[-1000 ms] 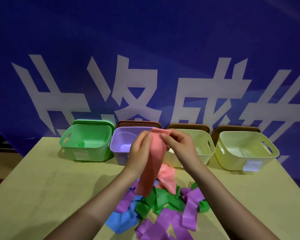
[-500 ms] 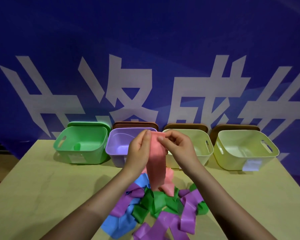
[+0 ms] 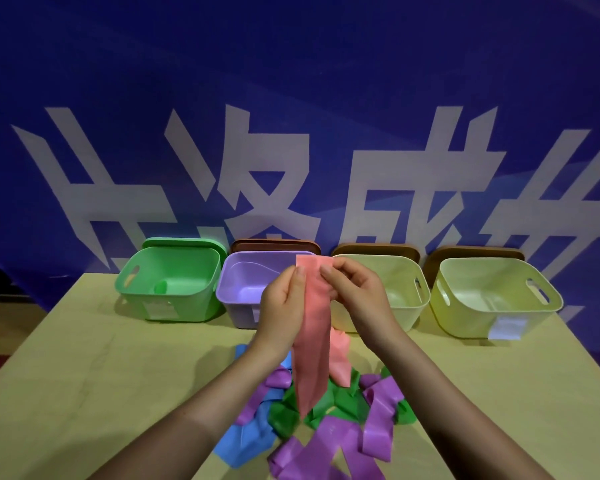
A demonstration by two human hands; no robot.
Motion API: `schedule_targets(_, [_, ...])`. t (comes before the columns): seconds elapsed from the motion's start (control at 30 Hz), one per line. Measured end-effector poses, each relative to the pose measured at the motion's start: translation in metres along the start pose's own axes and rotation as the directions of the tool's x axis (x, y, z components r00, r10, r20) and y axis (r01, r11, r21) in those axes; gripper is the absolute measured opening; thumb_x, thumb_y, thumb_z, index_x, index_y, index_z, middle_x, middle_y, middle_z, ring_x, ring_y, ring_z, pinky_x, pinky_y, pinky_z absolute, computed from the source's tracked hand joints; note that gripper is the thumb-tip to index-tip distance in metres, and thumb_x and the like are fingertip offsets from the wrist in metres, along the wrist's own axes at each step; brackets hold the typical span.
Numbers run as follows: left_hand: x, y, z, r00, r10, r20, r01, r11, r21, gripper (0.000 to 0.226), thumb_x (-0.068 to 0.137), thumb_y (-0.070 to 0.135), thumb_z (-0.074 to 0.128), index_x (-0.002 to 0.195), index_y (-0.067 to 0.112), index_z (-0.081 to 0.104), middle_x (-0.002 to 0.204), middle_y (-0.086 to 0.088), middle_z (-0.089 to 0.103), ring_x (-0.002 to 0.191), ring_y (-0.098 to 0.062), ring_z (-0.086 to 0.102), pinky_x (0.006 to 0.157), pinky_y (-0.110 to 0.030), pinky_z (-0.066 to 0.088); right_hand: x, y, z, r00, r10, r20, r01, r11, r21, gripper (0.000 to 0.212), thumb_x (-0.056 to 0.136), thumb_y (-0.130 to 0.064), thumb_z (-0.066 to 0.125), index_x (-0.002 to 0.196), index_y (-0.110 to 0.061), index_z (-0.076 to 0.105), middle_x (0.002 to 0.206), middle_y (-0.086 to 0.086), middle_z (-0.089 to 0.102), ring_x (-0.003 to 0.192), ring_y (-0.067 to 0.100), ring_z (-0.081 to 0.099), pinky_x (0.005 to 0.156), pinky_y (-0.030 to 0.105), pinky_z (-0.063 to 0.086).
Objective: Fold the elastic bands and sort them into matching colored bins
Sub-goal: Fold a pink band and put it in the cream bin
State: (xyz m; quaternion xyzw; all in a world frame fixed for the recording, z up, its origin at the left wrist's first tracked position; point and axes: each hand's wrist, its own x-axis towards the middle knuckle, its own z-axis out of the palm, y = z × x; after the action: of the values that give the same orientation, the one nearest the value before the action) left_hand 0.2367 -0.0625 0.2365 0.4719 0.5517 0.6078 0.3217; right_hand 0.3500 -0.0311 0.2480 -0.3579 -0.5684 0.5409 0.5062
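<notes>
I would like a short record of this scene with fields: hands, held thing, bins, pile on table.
hands: left hand and right hand both pinch the top of the pink band
held thing: pink band, hanging down over the pile
bins: green bin, purple bin, two pale yellow bins, all open
pile: purple, green, blue bands on table

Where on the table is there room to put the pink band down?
Bare table lies left of the band pile, before the green bin. More lies right of the pile, before the rightmost bin. The middle is crowded.
</notes>
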Motion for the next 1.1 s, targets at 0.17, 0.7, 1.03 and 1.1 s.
schedule_targets(0.17, [-0.005,-0.008,-0.006,0.983,-0.179,0.031,0.181,0.966,-0.185,0.028,0.101,0.023,0.043,0.086,0.016,0.066,0.075,0.008,0.065,0.074,-0.007,0.057,0.073,-0.023,0.047,-0.004,0.001,-0.001,0.999,-0.002,0.043,0.003,1.000,-0.024,0.011,0.086,0.001,0.064,0.086,0.011,0.061,0.068,0.012,0.050,0.058,0.007,0.046,0.057,0.015,0.040])
schedule_targets(0.7, [-0.009,-0.011,0.005,0.983,-0.183,0.024,0.184,0.958,-0.218,0.027,0.099,0.025,0.049,0.085,0.017,0.070,0.085,-0.005,0.070,0.083,-0.019,0.061,0.080,-0.035,0.048,-0.001,-0.002,-0.007,0.986,-0.167,0.015,0.167,0.962,-0.215,0.010,0.087,-0.001,0.065,0.091,-0.007,0.072,0.074,0.006,0.066,0.066,0.009,0.056,0.062,0.027,0.045])
schedule_targets(1.03, [0.000,-0.005,-0.008,0.927,-0.344,0.149,0.375,0.860,-0.346,0.029,0.099,0.022,0.045,0.091,0.012,0.072,0.088,-0.005,0.074,0.086,-0.014,0.067,0.080,-0.029,0.050,0.001,-0.001,-0.023,0.914,-0.335,0.228,0.405,0.758,-0.512,0.021,0.085,-0.009,0.062,0.099,-0.018,0.075,0.084,-0.006,0.068,0.078,0.010,0.061,0.066,0.021,0.048])
schedule_targets(1.1, [0.001,-0.007,-0.009,0.909,-0.376,0.179,0.416,0.836,-0.358,0.035,0.099,0.031,0.044,0.096,0.011,0.073,0.099,-0.011,0.073,0.095,-0.019,0.066,0.091,-0.036,0.049,0.002,0.000,-0.025,0.889,-0.356,0.287,0.458,0.696,-0.554,0.020,0.086,-0.011,0.062,0.101,-0.016,0.075,0.084,-0.004,0.069,0.077,0.010,0.061,0.067,0.024,0.049])
